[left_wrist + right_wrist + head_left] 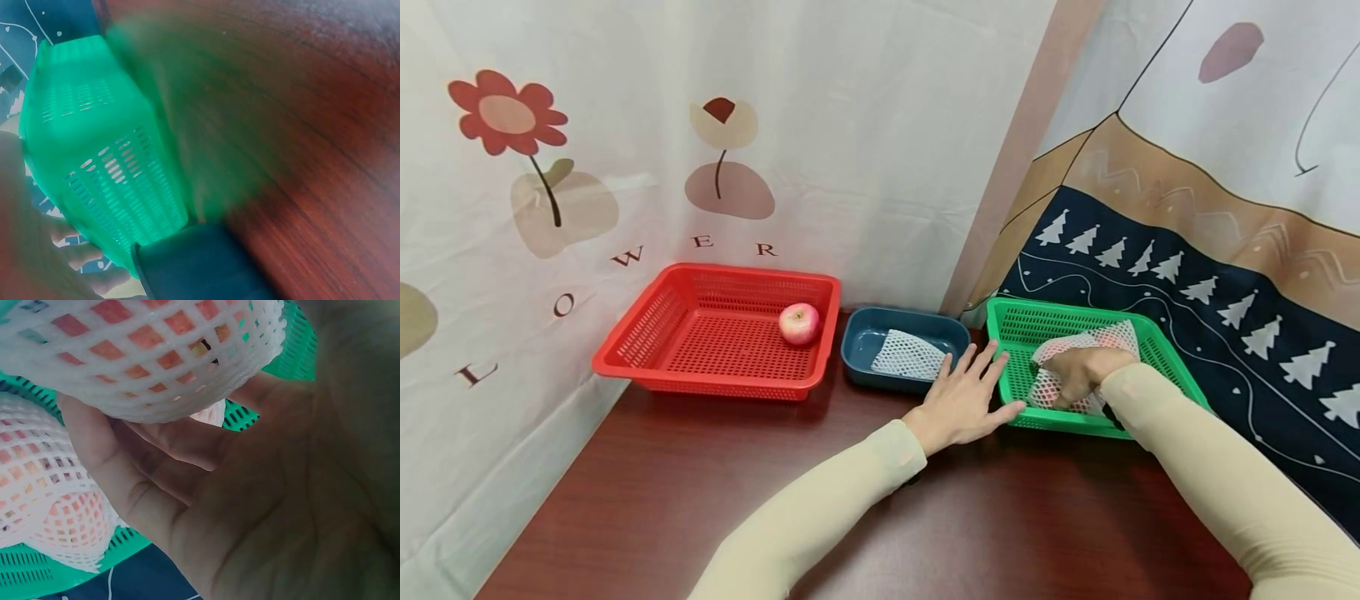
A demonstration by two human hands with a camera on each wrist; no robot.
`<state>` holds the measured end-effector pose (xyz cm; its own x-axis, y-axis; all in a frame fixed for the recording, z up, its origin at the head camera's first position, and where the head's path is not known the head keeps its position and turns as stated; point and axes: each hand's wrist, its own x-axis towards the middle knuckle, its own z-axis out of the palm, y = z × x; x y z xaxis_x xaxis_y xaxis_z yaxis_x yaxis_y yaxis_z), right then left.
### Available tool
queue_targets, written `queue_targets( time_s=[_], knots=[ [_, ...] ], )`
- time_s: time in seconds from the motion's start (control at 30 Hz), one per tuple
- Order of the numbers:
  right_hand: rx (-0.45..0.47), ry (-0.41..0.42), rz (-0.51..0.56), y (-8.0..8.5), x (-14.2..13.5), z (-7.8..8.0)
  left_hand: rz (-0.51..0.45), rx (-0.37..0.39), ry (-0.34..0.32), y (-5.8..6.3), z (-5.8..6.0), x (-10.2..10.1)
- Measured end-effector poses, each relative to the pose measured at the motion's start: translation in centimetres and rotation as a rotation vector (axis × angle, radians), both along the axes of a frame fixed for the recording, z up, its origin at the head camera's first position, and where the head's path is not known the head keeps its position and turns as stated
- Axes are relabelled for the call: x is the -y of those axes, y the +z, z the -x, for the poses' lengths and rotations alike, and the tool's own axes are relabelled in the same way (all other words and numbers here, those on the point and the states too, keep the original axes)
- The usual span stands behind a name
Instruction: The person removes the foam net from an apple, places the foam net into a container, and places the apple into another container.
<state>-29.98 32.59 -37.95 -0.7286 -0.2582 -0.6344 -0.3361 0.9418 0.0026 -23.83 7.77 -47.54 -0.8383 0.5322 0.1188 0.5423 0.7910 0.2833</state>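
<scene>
In the head view my right hand [1078, 371] reaches into a green plastic basket [1013, 379] holding several apples in white foam nets. The right wrist view shows its fingers curled under one net-wrapped apple [150, 356], with another wrapped apple [37, 475] beside it. My left hand [958, 402] has its fingers spread between the green basket and a dark blue tub [863, 337]; whether it touches either rim is unclear. Inside the tub lies a flat white foam net [906, 357]. In the left wrist view, the basket's slotted wall [81, 144] stands against the tub's side [194, 269].
To the left, a red plastic basket [730, 329] stands with one bare apple [799, 323] at its right side. All containers sit along the back of a dark wooden table [700, 500]. A printed curtain [880, 150] hangs right behind them.
</scene>
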Motion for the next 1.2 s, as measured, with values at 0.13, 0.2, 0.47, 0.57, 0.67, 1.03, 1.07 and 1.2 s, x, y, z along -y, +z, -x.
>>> queue_targets(
  time_s=[0.13, 0.2, 0.47, 0.57, 0.67, 1.03, 1.07, 1.2],
  knots=[
    [0.003, -0.003, 0.004, -0.12, 0.05, 0.2, -0.006, 0.005, 0.003, 0.0, -0.02, 0.04],
    [0.0, 0.008, 0.006, -0.11, 0.04, 0.24, -0.005, 0.005, 0.003, 0.04, -0.05, 0.05],
    [-0.019, -0.005, 0.021, 0.08, -0.05, -0.03, 0.003, 0.015, 0.001, 0.31, -0.25, 0.12],
    [-0.015, -0.004, 0.028, 0.15, -0.03, -0.07, 0.002, 0.014, 0.002, 0.39, -0.29, 0.14],
    [-0.009, 0.014, 0.038, 0.14, -0.06, -0.02, 0.006, 0.011, 0.003, 0.41, -0.34, 0.16],
    [-0.013, -0.008, 0.054, 0.24, -0.4, 0.11, 0.012, 0.004, 0.002, 0.33, -0.35, 0.12],
    [-0.014, -0.015, 0.058, 0.27, -0.43, 0.12, 0.013, 0.002, 0.001, 0.33, -0.34, 0.1],
    [-0.022, -0.023, 0.08, 0.4, -0.5, 0.17, 0.013, 0.009, 0.004, 0.38, -0.38, 0.11]
  ],
)
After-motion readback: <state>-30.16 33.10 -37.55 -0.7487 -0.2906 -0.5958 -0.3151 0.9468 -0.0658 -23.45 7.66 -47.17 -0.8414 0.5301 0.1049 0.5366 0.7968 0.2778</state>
